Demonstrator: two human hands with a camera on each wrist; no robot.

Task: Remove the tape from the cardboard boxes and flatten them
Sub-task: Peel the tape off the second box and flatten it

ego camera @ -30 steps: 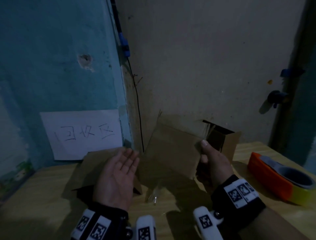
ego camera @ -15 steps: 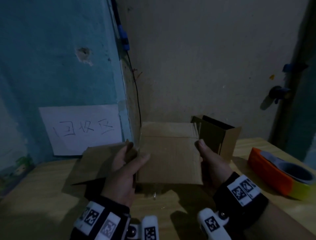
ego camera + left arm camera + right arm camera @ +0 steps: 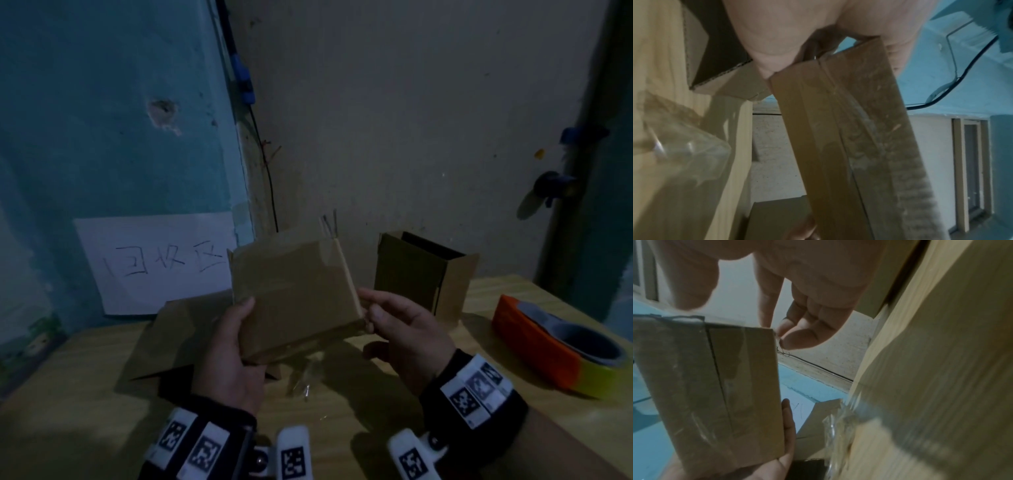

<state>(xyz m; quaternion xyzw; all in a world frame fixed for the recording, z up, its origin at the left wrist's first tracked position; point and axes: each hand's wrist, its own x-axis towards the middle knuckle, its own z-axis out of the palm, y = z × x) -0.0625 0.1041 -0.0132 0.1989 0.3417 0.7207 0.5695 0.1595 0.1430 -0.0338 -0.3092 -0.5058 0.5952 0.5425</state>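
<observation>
I've tilted the box point(image 3: 294, 294) since a moment ago, taped seam facing me. My left hand point(image 3: 233, 356) grips it at frame centre; my right hand point(image 3: 407, 339), loosely curled and holding nothing, nears its corner to start peeling the tape point(image 3: 715, 382).

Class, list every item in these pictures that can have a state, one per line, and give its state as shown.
Held cardboard box: closed, clear tape over its seam, off the table.
Second box: upright, top open.
Flattened cardboard: lying flat on the table.
Tape roll: lying on the table.
Left hand: gripping the held box.
Right hand: fingers at the box edge.

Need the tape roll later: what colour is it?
Orange, yellow at its near end, round roll of tape; head view.
</observation>
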